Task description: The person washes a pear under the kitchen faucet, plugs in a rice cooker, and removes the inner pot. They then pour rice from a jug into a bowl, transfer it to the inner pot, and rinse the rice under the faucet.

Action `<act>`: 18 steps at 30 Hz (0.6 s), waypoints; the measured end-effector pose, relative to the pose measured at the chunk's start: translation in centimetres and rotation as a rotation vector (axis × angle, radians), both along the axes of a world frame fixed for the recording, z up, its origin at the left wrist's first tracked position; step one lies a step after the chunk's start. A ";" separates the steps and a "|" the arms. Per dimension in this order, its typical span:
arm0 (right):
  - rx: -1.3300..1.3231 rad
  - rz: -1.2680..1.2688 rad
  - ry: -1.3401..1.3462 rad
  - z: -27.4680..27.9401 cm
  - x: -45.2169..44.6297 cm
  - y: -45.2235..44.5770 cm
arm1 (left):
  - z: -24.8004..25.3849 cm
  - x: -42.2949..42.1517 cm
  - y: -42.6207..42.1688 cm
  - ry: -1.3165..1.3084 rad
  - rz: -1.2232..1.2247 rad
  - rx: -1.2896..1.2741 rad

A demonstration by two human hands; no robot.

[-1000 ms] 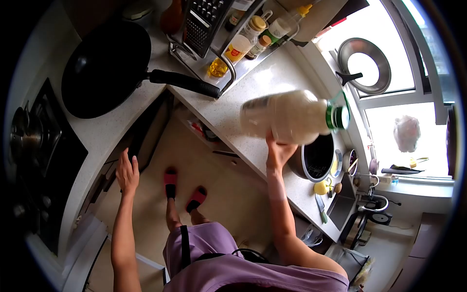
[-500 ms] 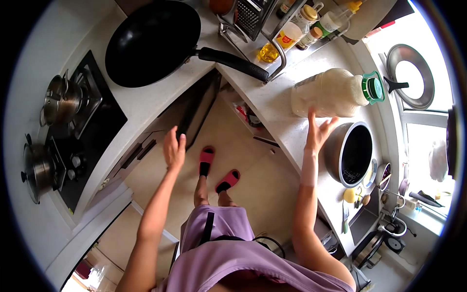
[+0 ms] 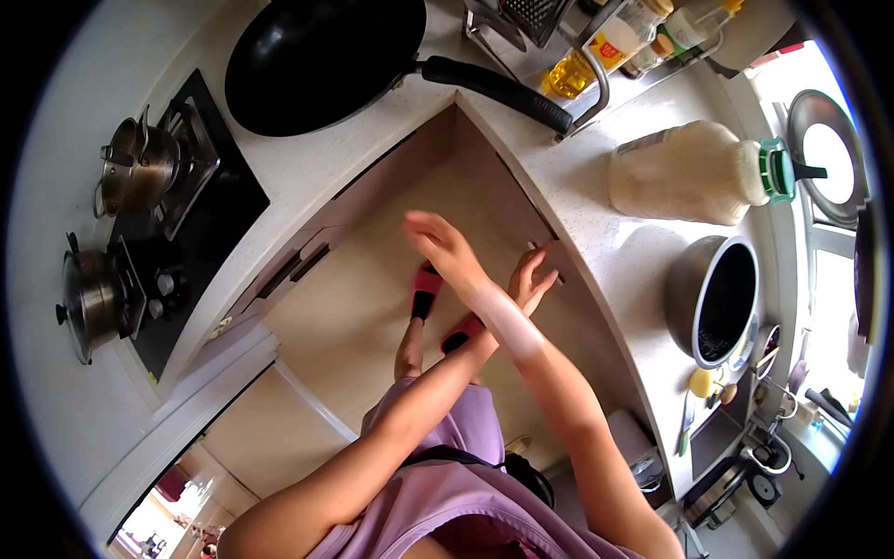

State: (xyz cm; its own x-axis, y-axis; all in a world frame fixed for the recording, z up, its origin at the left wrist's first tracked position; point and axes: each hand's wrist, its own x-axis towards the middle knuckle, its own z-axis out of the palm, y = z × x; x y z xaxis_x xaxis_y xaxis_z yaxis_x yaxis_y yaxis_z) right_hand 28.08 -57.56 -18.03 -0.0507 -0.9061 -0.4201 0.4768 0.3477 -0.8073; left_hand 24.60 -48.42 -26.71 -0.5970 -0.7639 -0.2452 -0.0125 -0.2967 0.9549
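Note:
My forearms cross in front of me above the floor. My left hand reaches over to the right, fingers spread, close to the front of the right-hand cabinet; whether it touches the front I cannot tell. My right hand is stretched out to the left over the floor, holding nothing. On the counter beyond stands a big clear jar of pale contents with a green lid. Nearer along the counter sits a metal inner pot with a dark inside.
A black wok rests on the corner counter, handle pointing right. Two steel pots stand by the hob at left. Bottles and a grater fill a rack. A knife and yellow fruit lie near the sink.
The open cabinet doors at the corner are now shut. My right hand has left the jar and swung left; my left hand has crossed to the right beneath it. The view shifted.

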 end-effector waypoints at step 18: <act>0.174 -0.313 0.001 -7.7 4.2 0.2 | -17.2 53.3 6.5 -1.051 0.135 0.181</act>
